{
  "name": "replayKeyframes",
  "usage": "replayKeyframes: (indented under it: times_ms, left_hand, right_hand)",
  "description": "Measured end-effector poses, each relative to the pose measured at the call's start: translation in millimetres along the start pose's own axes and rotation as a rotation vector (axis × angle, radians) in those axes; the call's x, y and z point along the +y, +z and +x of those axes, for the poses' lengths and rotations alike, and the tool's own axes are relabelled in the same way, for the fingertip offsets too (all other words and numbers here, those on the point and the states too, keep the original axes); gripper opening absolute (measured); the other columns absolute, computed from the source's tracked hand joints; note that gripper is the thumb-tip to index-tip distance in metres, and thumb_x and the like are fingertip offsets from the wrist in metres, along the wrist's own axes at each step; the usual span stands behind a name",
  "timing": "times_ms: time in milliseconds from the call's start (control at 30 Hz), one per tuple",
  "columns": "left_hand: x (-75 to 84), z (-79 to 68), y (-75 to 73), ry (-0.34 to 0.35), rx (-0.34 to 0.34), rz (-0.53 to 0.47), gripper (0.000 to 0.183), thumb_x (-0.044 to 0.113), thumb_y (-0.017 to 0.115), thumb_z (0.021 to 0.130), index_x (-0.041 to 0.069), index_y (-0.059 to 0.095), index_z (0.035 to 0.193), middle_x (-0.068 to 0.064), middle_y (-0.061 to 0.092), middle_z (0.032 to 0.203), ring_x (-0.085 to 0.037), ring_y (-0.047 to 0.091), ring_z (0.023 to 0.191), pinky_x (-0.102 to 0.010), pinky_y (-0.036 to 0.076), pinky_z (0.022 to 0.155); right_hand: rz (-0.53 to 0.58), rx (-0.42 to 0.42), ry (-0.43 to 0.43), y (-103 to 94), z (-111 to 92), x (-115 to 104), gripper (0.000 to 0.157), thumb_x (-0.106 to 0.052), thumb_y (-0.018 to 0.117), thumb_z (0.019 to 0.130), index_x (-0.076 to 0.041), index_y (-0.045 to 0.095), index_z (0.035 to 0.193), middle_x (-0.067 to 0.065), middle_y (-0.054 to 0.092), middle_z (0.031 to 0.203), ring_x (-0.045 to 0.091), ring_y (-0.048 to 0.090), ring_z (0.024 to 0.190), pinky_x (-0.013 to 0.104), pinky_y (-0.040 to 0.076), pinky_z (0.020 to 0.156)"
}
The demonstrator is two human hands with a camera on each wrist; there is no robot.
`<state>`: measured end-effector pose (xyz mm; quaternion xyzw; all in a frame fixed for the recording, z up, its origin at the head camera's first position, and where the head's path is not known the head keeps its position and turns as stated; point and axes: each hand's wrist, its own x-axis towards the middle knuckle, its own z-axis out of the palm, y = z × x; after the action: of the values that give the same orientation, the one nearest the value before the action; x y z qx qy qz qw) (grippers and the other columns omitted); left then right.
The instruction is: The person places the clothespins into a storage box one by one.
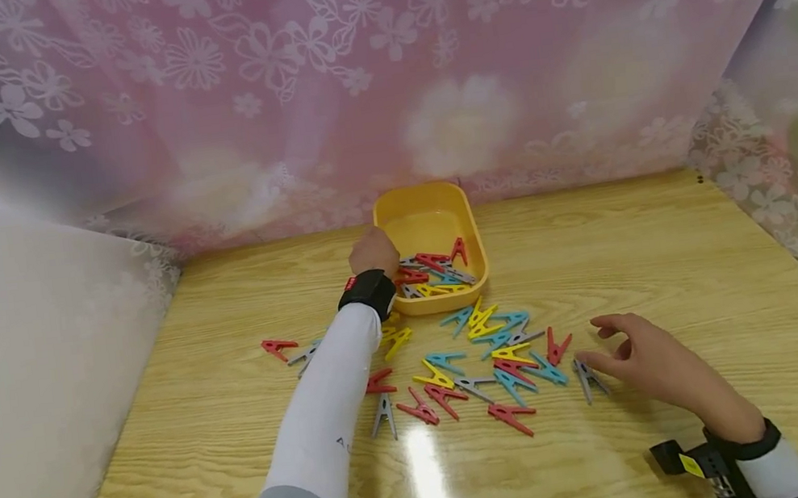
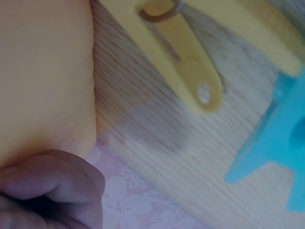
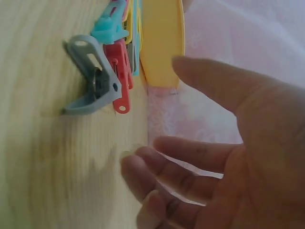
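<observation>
A yellow plastic tray (image 1: 484,260) stands at the back of the table with red, blue, yellow and grey clothespins in its near half. My left hand (image 1: 373,253) is at the tray's left rim, fingers curled against it; in the left wrist view the curled fingers (image 2: 62,186) overlap the tray wall (image 2: 45,71). My right hand (image 1: 647,357) hovers with thumb and fingers apart, holding nothing. Just by its thumb lies a grey clothespin (image 1: 591,377), which the right wrist view shows as a grey clothespin (image 3: 93,78) apart from the fingers.
Many loose clothespins lie in front of the tray, among them a red clothespin (image 1: 512,417) near the front and another red clothespin (image 1: 279,347) on the left. A floral curtain (image 1: 328,127) hangs behind the wooden table (image 1: 618,250).
</observation>
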<state>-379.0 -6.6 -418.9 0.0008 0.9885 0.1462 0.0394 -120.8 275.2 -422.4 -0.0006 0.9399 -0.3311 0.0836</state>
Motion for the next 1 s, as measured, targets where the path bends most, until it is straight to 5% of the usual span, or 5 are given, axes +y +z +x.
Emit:
replayKeyframes:
  times_ms: [433,767,1000]
  left_hand:
    - [-0.8,1.0,0.4,-0.004,0.007,-0.018,0.018,0.021,0.057,0.096,0.004,0.062,0.102,-0.007,0.065,0.086,-0.022,0.064,0.073,-0.037,0.055,0.067]
    - [-2.0,-2.8,-3.0,-0.002,-0.004,-0.021,0.026,0.022,0.055,0.097,0.003,0.058,0.115,-0.009,0.066,0.090,-0.024,0.065,0.077,-0.038,0.055,0.069]
    - [-0.5,-1.1,-2.2,-0.008,-0.008,-0.009,0.027,0.023,0.057,0.097,0.005,0.060,0.116,-0.009,0.066,0.090,-0.024,0.065,0.076,-0.038,0.055,0.070]
  right_hand:
    - [-0.078,-0.107,0.168,15.3,-13.2,1.2,0.058,-0.052,0.072,0.080,0.000,0.052,0.096,0.006,0.050,0.081,0.020,0.046,0.069,0.034,0.039,0.060]
    - [-0.140,-0.065,0.182,21.7,-18.9,-3.1,0.047,-0.051,0.071,0.080,-0.007,0.053,0.082,0.002,0.046,0.069,0.016,0.042,0.061,0.032,0.031,0.055]
    - [-0.139,-0.018,0.194,14.4,-20.3,-2.9,0.044,-0.048,0.069,0.084,-0.005,0.064,0.091,0.000,0.059,0.077,0.016,0.053,0.067,0.034,0.042,0.058]
